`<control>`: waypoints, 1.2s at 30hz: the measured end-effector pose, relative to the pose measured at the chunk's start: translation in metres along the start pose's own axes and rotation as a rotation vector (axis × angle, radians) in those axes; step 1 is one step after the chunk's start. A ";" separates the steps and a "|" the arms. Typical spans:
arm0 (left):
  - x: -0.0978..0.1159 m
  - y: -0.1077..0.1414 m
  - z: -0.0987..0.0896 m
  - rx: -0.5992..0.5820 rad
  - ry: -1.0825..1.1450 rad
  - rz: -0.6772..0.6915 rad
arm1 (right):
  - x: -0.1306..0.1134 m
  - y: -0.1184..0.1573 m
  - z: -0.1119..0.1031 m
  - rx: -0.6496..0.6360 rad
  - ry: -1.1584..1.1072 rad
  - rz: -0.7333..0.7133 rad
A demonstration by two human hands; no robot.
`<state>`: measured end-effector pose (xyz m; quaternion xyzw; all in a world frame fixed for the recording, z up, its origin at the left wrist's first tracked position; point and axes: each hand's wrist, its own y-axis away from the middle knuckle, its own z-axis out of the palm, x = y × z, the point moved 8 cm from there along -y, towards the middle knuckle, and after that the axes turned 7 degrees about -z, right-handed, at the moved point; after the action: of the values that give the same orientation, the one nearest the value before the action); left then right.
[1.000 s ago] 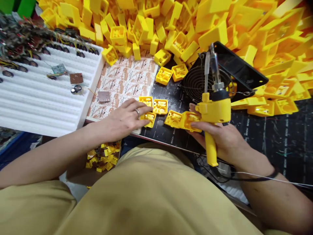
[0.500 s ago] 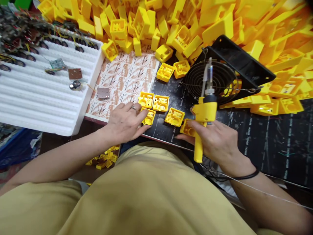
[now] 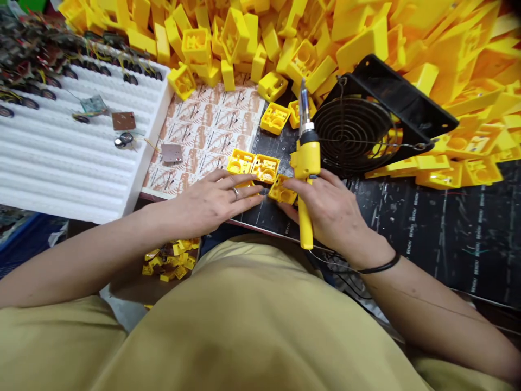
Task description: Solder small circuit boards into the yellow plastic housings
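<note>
While the R hand (image 3: 331, 209) clenches a yellow plastic soldering gun (image 3: 308, 160) around its grip, metal tip pointing up, the L hand (image 3: 215, 198) lies open and flat, grasping nothing, w/ a silver ring (image 3: 235, 193) on one finger. Its fingertips (image 3: 254, 196) rest at a square yellow plastic housing (image 3: 244, 183), mostly hidden beneath them. Two more open yellow housings (image 3: 253, 166) sit side by side just above the L fingers, on a black printed bench mat (image 3: 264, 212). Another yellow housing (image 3: 280, 191) sits btwn the hands, touched by the R fingers, which wrap the gun at the same time. Just past the gun stands a black square fan w/ a round wire guard (image 3: 354, 130), tilted against a huge heap of yellow plastic housings (image 3: 366, 38). To the left lie a brown-printed paper sheet (image 3: 203, 130) and a ridged white foam tray (image 3: 69, 157) holding small wired electronic parts (image 3: 93, 106). A small pile of yellow scraps (image 3: 169, 260) lies below the L forearm (image 3: 101, 255). A black wristband (image 3: 378, 269) circles the R wrist.
</note>
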<state>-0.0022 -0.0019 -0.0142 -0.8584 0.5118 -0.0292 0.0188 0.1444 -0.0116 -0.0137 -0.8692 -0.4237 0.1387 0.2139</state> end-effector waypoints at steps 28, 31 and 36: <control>-0.065 -0.081 0.022 -0.189 0.043 -0.579 | 0.008 0.019 -0.002 -0.102 -0.368 0.087; -0.064 -0.080 0.028 -0.239 0.060 -0.535 | 0.021 0.035 -0.021 -0.070 -0.251 0.147; -0.058 -0.082 0.028 -0.236 0.097 -0.465 | 0.016 0.038 -0.027 -0.118 -0.033 0.040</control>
<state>0.0440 0.0882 -0.0384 -0.9468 0.3010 -0.0138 -0.1133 0.1914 -0.0269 -0.0099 -0.8862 -0.4170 0.1321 0.1523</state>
